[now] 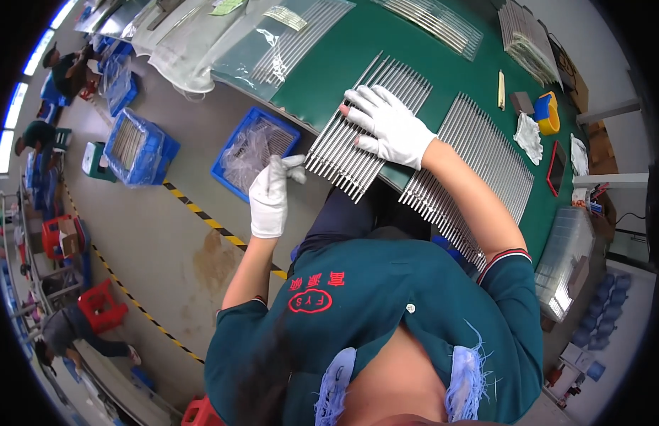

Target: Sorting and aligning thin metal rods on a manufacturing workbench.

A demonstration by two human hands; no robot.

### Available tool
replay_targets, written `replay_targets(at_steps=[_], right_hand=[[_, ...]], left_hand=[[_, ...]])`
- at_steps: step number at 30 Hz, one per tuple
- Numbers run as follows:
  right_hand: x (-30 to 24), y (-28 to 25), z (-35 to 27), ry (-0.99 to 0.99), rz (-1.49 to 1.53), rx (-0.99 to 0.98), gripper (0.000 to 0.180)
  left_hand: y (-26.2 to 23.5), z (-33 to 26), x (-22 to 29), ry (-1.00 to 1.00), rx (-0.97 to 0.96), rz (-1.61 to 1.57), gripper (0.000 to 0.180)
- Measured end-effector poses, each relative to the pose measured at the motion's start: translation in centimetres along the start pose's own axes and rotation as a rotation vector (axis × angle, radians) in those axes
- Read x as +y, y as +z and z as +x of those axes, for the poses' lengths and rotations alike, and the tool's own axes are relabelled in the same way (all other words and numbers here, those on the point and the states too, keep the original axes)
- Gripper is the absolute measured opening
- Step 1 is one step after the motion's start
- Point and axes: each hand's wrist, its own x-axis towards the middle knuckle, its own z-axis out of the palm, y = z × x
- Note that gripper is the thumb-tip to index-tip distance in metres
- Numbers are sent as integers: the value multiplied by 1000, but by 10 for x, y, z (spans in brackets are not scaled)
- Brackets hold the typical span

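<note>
The right hand (390, 128) lies spread on rods (341, 153). The left hand (269, 195), fingers bent, is beside them, its hold unclear.

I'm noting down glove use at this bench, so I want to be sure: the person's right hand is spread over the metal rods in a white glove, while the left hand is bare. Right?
Not quite: the left hand also wears a white glove, as the head view shows. The right hand is indeed gloved and spread over the metal rods.
</note>
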Motion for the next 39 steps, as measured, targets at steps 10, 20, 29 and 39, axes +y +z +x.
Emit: replay_targets(at_steps=[10,20,29,39], right_hand=[[-7,18,37,-27,-110,66,55],[-6,18,39,-20,-138,68,56],[-8,4,2,5,-103,-14,56],[-7,12,12,12,-128,0,56]], left_hand=[[25,-44,-26,-651,-64,-228,69],[50,-37,-31,-529,-228,-264,67],[47,-42,-35,-589,-209,-320,66],[43,-41,-28,-522,-265,-169,83]])
